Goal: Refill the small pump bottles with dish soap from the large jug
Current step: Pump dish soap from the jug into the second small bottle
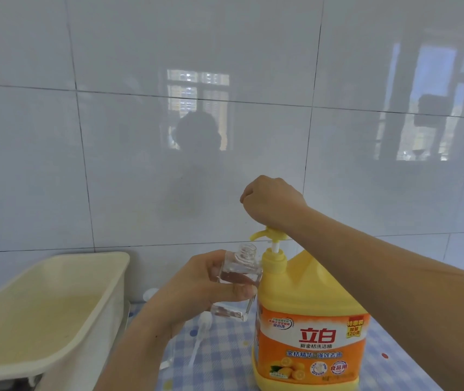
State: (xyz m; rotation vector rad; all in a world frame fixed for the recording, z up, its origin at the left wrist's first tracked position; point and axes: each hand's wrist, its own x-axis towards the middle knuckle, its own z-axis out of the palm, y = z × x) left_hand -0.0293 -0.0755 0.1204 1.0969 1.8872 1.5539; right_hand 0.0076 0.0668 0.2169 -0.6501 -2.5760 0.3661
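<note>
Here, a clear small pump bottle [239,270] with its pump removed is held in the left hand [197,283], whose fingers and thumb are wrapped round the square body. The bottle is kept above the table, slightly tilted, just left of the large jug [309,320], and its open threaded neck is placed directly under the tip of the jug's yellow pump head [270,234]. The right hand [270,201] is curled into a fist with nothing seen inside it, and its underside near the wrist is set on top of the pump head. The yellow jug, marked with an orange label, is stood upright on a blue checked tablecloth [225,362] at the near right. A loose white pump with its tube [204,323] is laid on the cloth below the held bottle. A cream plastic tub [118,266] is seen at the near left, and a white tiled wall [112,165] fills the far side.
</note>
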